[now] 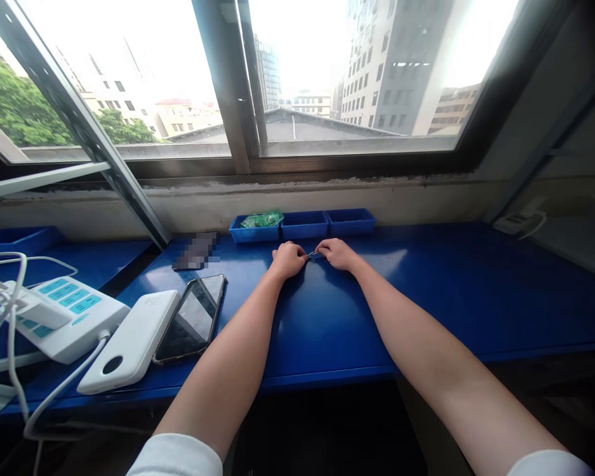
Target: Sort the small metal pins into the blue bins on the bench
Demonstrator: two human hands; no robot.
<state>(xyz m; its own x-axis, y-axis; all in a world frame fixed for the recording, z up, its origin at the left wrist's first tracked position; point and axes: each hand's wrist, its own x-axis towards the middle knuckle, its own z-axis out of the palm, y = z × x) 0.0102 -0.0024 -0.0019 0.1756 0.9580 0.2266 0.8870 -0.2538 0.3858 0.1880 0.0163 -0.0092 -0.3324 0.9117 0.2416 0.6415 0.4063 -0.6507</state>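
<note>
Both arms reach forward over the blue table point(322, 337). My left hand point(289, 259) is closed in a pinch at one end of a small, thin, shiny piece point(312, 254). The fingertips of my right hand point(335, 254) pinch its other end. The piece is too small and too covered by fingers for me to name its kind. Just beyond the hands stand three blue bins in a row: the left bin point(254, 234) holds a crumpled green plastic bag point(262, 219), beside it come the middle bin point(305, 229) and the right bin point(351, 227).
To the left lie a black phone point(193, 318), a white power bank point(131, 340) and a white power strip point(72, 311) with tangled cables. A blurred dark flat item point(196, 251) rests farther back. A metal shelf post point(129, 185) rises at left; a window point(238, 86) spans the back.
</note>
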